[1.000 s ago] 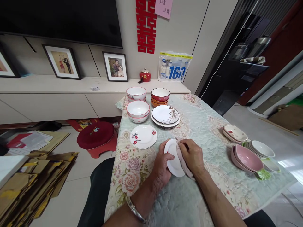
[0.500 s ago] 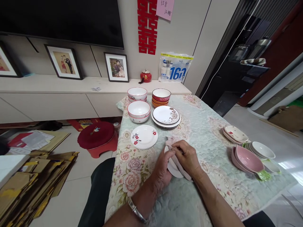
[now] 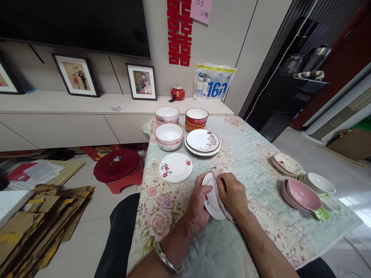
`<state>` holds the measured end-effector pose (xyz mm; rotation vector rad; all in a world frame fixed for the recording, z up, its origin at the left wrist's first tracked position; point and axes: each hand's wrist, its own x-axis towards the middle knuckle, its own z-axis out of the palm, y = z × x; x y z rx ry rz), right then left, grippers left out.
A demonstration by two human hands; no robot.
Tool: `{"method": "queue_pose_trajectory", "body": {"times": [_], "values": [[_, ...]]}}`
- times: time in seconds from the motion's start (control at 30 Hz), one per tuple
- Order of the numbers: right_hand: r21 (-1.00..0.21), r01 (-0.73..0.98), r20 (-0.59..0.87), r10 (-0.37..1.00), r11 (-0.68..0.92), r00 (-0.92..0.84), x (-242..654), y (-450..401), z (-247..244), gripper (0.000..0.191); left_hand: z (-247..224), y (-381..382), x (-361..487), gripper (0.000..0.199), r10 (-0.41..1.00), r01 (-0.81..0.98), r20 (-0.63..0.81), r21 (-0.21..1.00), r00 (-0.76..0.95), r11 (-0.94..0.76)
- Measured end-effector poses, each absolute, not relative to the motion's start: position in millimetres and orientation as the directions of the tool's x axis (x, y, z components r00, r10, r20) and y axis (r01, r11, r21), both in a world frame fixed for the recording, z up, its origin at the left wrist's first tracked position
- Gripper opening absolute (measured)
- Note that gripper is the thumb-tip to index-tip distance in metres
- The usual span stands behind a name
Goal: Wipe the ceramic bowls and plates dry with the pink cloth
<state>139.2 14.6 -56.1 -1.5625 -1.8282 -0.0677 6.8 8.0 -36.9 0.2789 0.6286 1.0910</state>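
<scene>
My left hand (image 3: 198,204) grips the left edge of a white plate (image 3: 213,202) with red flowers, its thumb lying over the rim. The plate is held tilted above the table. A pale pinkish cloth (image 3: 220,199) is bunched in my right hand (image 3: 233,193), whose fingers are closed and press it against the plate's right side. Part of the cloth hangs down below that hand. Just beyond my hands lies a flat white plate (image 3: 176,167) with the same red flowers.
White red-rimmed bowls (image 3: 169,135), red and orange bowls (image 3: 197,117) and brown-patterned plates (image 3: 203,141) are stacked at the table's far end. Pink leaf-shaped bowls (image 3: 303,193) and small white bowls (image 3: 321,183) stand at the right. A red stool (image 3: 117,166) is left of the table.
My right hand has moved a little to the right with the cloth, uncovering more of the plate's face and its red flower. My left hand keeps its hold.
</scene>
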Motion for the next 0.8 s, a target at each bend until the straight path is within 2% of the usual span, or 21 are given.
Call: {"method": "queue_pose_trajectory", "body": {"times": [0.1,0.2,0.27,0.33,0.53,0.67,0.8], "values": [[-0.426,0.825,0.538,0.837,0.372,-0.1,130,11,-51,0.015,-37,7,11,0.045,0.888,-0.77,-0.353,0.463,0.295,0.44],[-0.506,0.706,0.517,0.829,0.495,-0.211,123,7,-46,0.011,-38,7,11,0.032,0.879,-0.789,-0.388,0.43,0.277,0.439],[-0.548,0.618,0.513,0.81,0.564,-0.285,120,7,-45,0.01,-37,8,10,0.033,0.886,-0.795,-0.376,0.431,0.272,0.427],[-0.543,0.616,0.505,0.808,0.571,-0.304,121,8,-46,0.011,-37,9,9,0.035,0.898,-0.803,-0.351,0.435,0.266,0.408],[-0.435,0.864,0.395,0.916,0.253,-0.069,138,16,-51,0.013,-37,9,5,0.039,0.913,-0.76,-0.315,0.515,0.261,0.395],[-0.382,0.916,0.363,0.931,0.12,0.03,146,12,-48,0.01,-37,10,-2,0.04,0.901,-0.674,-0.342,0.602,0.267,0.428],[-0.354,0.933,0.361,0.929,0.061,0.076,143,8,-47,0.01,-37,12,-3,0.037,0.895,-0.667,-0.366,0.603,0.255,0.437]]}}
